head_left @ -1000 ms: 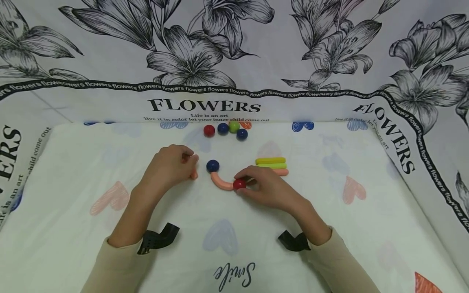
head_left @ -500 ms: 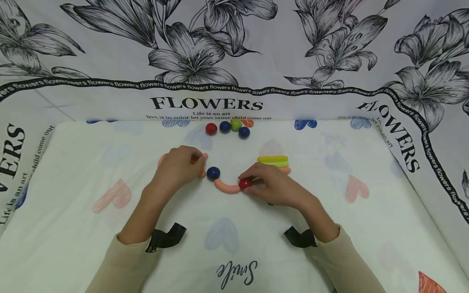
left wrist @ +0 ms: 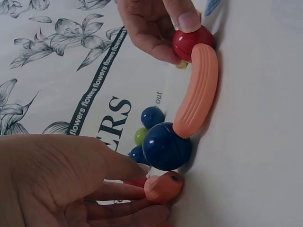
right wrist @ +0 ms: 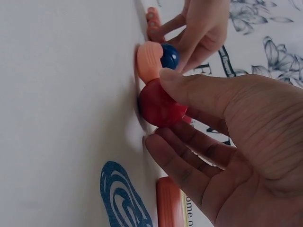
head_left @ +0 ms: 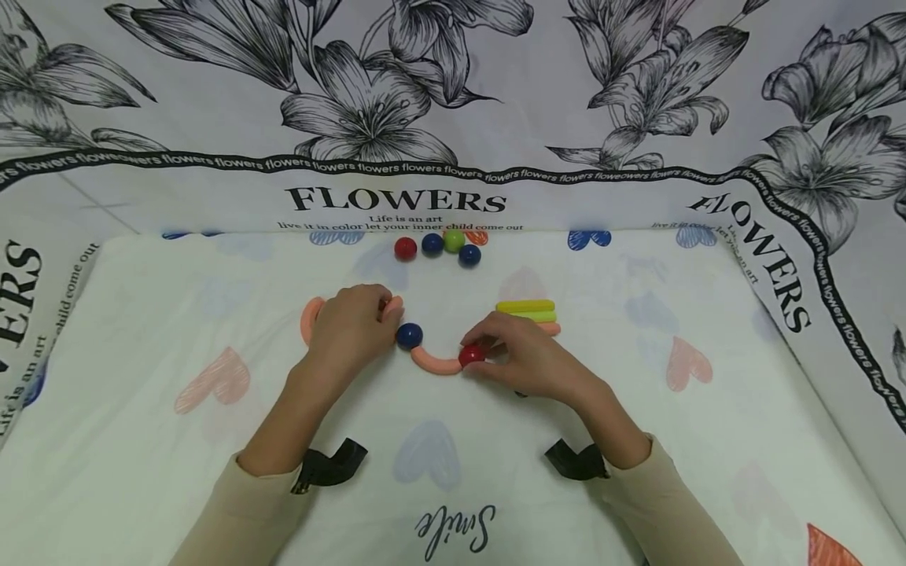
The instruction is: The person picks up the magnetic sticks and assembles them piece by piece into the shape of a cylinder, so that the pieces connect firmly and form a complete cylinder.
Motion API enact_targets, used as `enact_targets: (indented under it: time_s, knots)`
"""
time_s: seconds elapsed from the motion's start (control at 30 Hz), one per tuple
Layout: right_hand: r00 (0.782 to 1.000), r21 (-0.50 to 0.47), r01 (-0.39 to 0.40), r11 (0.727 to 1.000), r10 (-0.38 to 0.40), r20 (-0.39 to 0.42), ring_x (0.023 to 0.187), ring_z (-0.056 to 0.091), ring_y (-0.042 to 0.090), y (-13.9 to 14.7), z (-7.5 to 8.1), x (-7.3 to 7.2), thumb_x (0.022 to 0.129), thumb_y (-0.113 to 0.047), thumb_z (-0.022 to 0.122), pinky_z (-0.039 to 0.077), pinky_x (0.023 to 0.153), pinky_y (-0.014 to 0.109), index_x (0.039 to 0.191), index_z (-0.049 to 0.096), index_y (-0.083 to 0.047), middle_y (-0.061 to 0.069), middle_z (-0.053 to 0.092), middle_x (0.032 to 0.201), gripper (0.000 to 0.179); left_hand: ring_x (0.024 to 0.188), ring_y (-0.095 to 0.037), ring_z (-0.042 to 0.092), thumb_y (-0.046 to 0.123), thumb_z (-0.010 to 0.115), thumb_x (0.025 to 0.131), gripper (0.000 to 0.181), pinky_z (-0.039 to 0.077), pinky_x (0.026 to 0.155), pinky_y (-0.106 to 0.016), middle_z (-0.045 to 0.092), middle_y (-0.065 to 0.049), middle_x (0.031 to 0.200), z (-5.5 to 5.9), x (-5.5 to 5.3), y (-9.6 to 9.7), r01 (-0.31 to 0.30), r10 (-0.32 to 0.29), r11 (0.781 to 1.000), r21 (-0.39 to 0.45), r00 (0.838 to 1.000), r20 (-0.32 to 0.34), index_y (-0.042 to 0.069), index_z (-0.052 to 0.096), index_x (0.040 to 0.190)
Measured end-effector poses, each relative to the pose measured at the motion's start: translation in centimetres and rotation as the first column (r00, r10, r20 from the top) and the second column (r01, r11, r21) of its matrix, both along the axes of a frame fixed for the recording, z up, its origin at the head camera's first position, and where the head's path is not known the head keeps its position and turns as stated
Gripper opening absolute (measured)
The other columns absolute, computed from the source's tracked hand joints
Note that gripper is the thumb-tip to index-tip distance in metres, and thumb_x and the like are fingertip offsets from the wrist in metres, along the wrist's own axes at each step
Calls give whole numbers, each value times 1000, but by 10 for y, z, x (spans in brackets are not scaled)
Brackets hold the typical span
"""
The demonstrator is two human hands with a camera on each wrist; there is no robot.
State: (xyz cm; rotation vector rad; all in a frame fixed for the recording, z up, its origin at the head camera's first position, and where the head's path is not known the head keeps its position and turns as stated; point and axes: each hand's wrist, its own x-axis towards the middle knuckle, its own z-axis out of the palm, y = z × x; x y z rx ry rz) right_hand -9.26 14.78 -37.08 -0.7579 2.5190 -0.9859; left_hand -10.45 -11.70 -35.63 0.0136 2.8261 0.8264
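In the head view my left hand (head_left: 354, 322) pinches a salmon magnetic rod (left wrist: 163, 187) between thumb and fingers, its end hole showing in the left wrist view. Right beside that end sits a blue ball (head_left: 409, 336). A curved, ribbed salmon rod (head_left: 435, 362) runs from the blue ball to a red ball (head_left: 472, 355). My right hand (head_left: 527, 358) grips the red ball by thumb and fingertips; the right wrist view shows the thumb on top of it. Much of the held rod is hidden by my left hand.
Another curved salmon piece (head_left: 309, 320) shows left of my left hand. At the back lie a red ball (head_left: 406, 249), two blue balls (head_left: 469, 255) and a green ball (head_left: 454, 240). Yellow (head_left: 525, 306), lime (head_left: 538, 317) and salmon sticks lie behind my right hand.
My left hand has moved right with its rod, up close to the blue ball, uncovering the curved piece behind it. The joined balls and rod have shifted slightly right and turned a little.
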Motion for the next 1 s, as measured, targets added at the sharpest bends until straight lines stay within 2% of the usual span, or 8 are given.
enact_targets:
  time_s: [0.13,0.27,0.33,0.5,0.67,0.77,0.87,1.0]
  knots:
    - [1000,-7,-12,1000,12,1,108,72,12,2,-1,0,93,-18,83,61,95,33,124,75,-16,-3,73,115,32,85,-28,66,24,62,105,29,49,72,-35,70,-9,82,-2,-1,2,-5,5,1000,-12,1000,-11,3,76,119]
    - [1000,-20,-23,1000,23,-12,108,71,12,3,-2,-1,93,-17,83,61,96,33,124,76,-16,-3,74,115,32,81,-28,63,22,63,104,23,46,69,-34,67,-10,82,2,-7,3,5,-4,1000,-28,1000,26,2,76,104]
    - [1000,-28,-28,999,27,-11,109,71,12,1,-2,-2,93,-17,83,61,96,33,124,76,-15,-3,74,116,32,82,-29,62,21,63,104,23,46,68,-34,67,-12,84,7,-11,1,9,-6,999,-44,998,62,1,75,104]
    - [999,-3,-31,1000,31,-15,111,69,12,4,-2,-3,94,-21,82,60,98,34,126,76,-17,-4,74,118,33,90,-31,63,21,64,104,27,49,72,-34,71,-13,90,12,-20,6,7,0,999,-51,990,139,1,73,118]
    - [998,16,-52,999,53,-44,110,66,12,1,0,-4,95,-22,81,58,98,36,126,75,-17,-4,74,119,32,82,-29,59,20,62,104,22,43,67,-32,61,-11,81,12,-16,4,54,-46,996,-74,993,106,1,73,102]
    - [998,15,-58,998,59,-35,111,67,12,1,1,-3,95,-21,81,59,99,36,127,75,-16,-3,74,119,33,83,-29,60,16,62,103,21,46,69,-35,67,-12,85,11,-13,4,90,-85,992,-83,994,70,0,75,108]
    - [998,9,-58,998,58,-23,112,69,12,3,1,-3,95,-20,80,60,100,35,127,74,-16,-3,74,120,33,91,-31,63,14,64,101,26,52,77,-39,74,-13,100,8,-13,4,103,-99,991,-79,993,58,2,73,121]
    - [998,10,-58,998,58,-13,113,70,12,5,-1,-2,95,-20,80,60,101,36,127,74,-16,-3,73,121,33,89,-31,64,15,65,101,21,52,76,-39,74,-14,98,6,-14,7,98,-94,993,-64,994,61,1,75,114]
